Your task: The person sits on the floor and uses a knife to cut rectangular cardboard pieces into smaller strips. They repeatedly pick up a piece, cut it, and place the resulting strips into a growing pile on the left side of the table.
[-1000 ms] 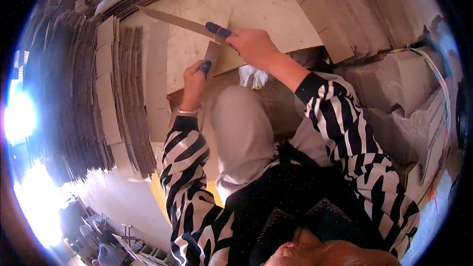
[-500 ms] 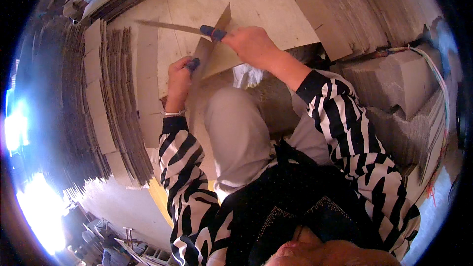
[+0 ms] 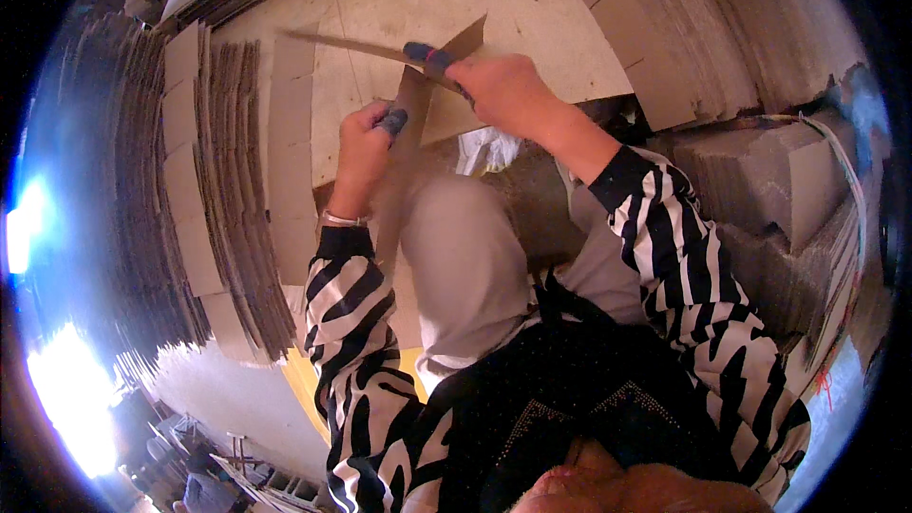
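Two hands hold crossing cardboard strips over a pale surface

The left hand [image 3: 363,152] is closed in a pinch, thumb toward the right, on a broad cardboard strip [image 3: 410,100] that slants up and away from the person. Its forearm points almost straight forward, with a pale bracelet [image 3: 344,219] at the wrist and a black-and-white striped sleeve [image 3: 347,313] behind it.

The right hand [image 3: 496,87] sits farther forward, its forearm angled inward from the right. The back of the hand faces up, and thumb and fingers grip a narrow cardboard strip [image 3: 344,44] reaching out to the left. Dark wraps cover digits on both hands.

The two strips meet between the hands, above the near edge of the pale surface [image 3: 532,0]; whether they are slotted together cannot be told. The person's knee [image 3: 463,247] is just below. Stacked cardboard stands left [image 3: 230,190] and at upper right [image 3: 665,38].
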The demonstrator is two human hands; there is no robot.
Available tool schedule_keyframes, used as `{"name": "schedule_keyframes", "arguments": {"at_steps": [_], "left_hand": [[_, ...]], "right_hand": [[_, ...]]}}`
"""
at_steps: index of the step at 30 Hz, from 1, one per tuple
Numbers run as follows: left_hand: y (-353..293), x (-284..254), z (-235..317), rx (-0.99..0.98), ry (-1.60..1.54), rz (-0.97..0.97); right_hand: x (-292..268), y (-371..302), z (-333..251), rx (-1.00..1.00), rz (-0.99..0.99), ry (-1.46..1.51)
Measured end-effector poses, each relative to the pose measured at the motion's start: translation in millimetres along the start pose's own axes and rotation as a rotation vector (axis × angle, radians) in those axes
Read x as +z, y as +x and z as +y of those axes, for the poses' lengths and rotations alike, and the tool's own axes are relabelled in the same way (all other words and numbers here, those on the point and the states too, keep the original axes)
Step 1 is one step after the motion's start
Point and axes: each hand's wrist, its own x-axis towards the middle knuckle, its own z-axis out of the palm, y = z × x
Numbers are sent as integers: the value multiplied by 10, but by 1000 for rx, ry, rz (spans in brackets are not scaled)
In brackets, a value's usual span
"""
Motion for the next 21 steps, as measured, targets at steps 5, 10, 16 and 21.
{"name": "schedule_keyframes", "arguments": {"at_steps": [5,10,16,21], "left_hand": [[-84,-124,-304,35,1,-20],[-126,-44,-326,12,89,86],[37,96,124,85,93,-40],[198,-22,-209,159,169,18]], "right_hand": [[92,43,26,-24,13,84],[71,21,-31,-94,-59,60],[62,-98,233,-99,-56,-88],[-29,-65,157,82,-167,-108]]}}
